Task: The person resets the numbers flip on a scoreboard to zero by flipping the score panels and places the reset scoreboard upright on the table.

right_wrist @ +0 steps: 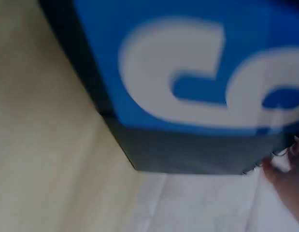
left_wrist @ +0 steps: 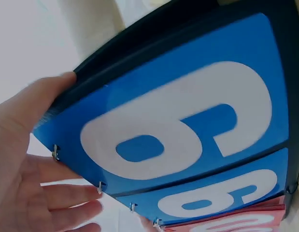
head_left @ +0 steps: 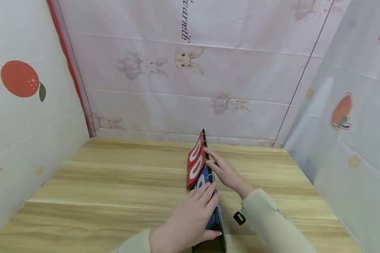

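A flip scoreboard point(head_left: 196, 163) stands on edge like a tent, its red and blue number cards hung from metal rings along the top. In the head view my left hand point(head_left: 190, 214) lies over its near end, fingers extended across the ring edge and thumb at the near end. The left wrist view has the left thumb point(left_wrist: 62, 83) at the board's corner and the other fingers spread by the rings. Farther along, my right hand point(head_left: 229, 175) reaches the top edge with extended fingertips touching near the red cards. Blue cards point(right_wrist: 154, 72) with white digits fill the right wrist view.
A light wood-grain table point(head_left: 120, 189) lies under the board. Patterned cloth walls enclose it: a rabbit-print sheet point(head_left: 164, 112) behind and fruit-print sheets at both sides. A black strap buckle point(head_left: 239, 218) hangs by the right sleeve.
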{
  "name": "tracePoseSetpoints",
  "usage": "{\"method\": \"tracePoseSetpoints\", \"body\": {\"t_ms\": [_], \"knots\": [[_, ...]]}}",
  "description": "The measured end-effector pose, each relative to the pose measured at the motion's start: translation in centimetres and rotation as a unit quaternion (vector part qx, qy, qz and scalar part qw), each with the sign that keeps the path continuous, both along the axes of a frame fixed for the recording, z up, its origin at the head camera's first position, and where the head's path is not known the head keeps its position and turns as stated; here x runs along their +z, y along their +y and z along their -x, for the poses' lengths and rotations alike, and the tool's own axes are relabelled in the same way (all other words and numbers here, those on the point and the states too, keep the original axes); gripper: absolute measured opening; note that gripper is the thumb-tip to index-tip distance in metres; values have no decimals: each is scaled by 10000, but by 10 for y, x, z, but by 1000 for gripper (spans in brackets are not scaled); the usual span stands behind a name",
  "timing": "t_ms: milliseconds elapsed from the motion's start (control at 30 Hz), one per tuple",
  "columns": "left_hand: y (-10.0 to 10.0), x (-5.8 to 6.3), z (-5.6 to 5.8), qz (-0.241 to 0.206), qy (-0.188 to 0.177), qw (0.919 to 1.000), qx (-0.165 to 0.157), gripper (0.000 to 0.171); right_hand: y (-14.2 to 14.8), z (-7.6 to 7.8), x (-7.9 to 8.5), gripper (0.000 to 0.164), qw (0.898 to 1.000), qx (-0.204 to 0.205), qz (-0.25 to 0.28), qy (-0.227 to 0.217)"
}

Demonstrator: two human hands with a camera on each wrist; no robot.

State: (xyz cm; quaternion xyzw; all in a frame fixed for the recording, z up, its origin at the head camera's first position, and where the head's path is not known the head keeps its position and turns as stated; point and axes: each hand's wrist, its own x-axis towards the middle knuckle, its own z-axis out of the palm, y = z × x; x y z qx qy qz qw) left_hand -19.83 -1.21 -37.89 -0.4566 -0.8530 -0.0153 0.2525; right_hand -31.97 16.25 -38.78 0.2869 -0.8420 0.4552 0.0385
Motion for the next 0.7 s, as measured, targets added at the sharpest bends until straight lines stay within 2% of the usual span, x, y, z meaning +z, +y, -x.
{"method": "tracePoseSetpoints", "body": {"t_ms": [67, 167, 233, 300, 367, 467, 700], "knots": [[1, 0, -2, -145, 158, 9998, -28, 83, 5, -12, -11, 57, 9966, -271, 413, -657], [2, -1, -2, -235, 246, 9994, -110, 84, 12, -33, -30, 72, 9792, -489, 878, -1762], [2, 0, -1, -201, 288, 9993, -116, 84, 15, -46, -41, 76, 9655, -308, 1132, -2327], [2, 0, -1, -133, 332, 9993, -96, 84, 16, -55, -48, 74, 9529, 77, 1381, -2699], [1, 0, -3, -56, 390, 9992, -54, 83, 15, -61, -51, 69, 9468, 455, 1476, -2825], [2, 0, -5, 23, 452, 9990, 0, 81, 11, -66, -52, 64, 9462, 694, 1480, -2792], [7, -1, -7, 98, 472, 9988, -12, 78, 11, -71, -51, 59, 9455, 397, 1612, -2801]]}}
